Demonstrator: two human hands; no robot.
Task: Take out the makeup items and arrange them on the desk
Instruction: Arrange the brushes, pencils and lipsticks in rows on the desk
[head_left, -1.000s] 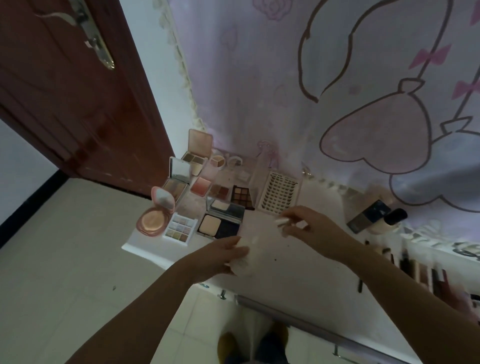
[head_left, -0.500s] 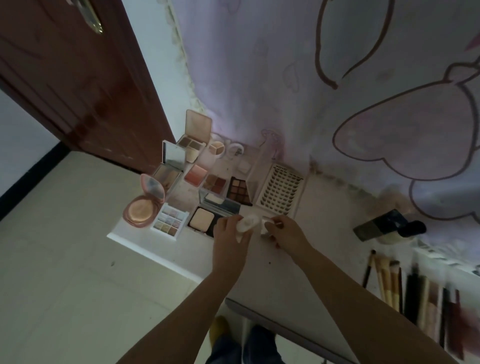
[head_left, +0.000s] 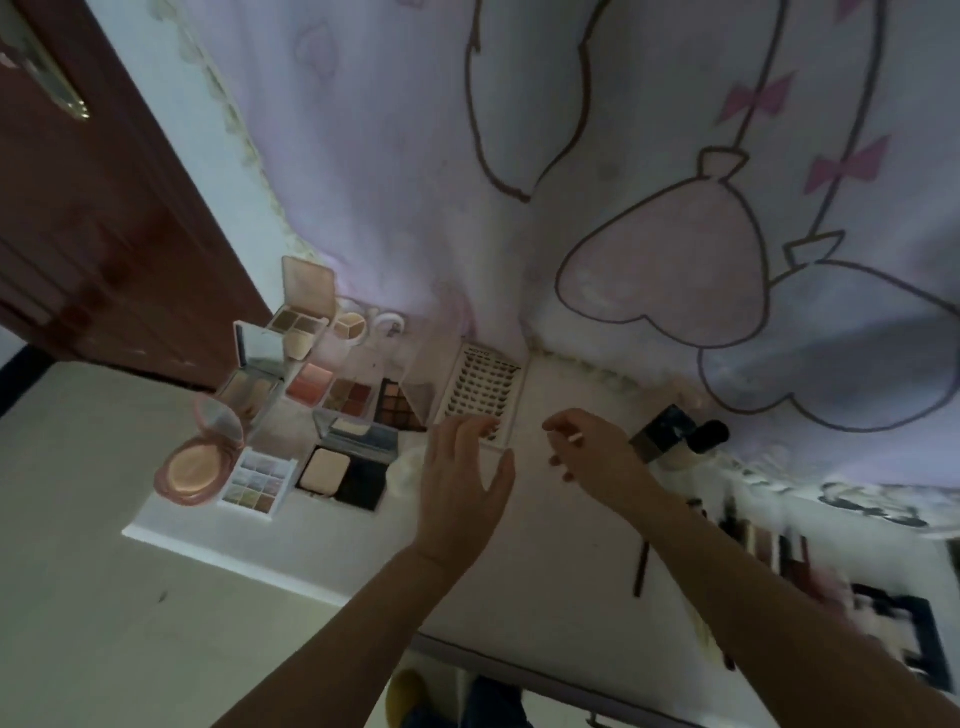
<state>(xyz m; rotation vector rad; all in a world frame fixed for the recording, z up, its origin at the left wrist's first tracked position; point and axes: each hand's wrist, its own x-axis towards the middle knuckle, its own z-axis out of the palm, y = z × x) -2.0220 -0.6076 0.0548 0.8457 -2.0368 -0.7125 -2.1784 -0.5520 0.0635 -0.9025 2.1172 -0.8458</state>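
Several open makeup palettes and compacts lie in a cluster at the desk's left end, among them a round pink compact, a white eyeshadow palette and a black powder compact. A tray of false lashes lies beside them. My left hand hovers with fingers spread over the desk, just right of a small pale round item lying there. My right hand pinches a small white piece between its fingertips.
A dark bottle with a black cap stands right of my right hand. Brushes and pencils lie in a row at the right, with a dark case beyond. A patterned curtain hangs behind the white desk; a brown door stands left.
My hands were together on the pale round item; now they are apart. The left hand has let go and spread open, and the right hand has drawn to the right with a small white piece.
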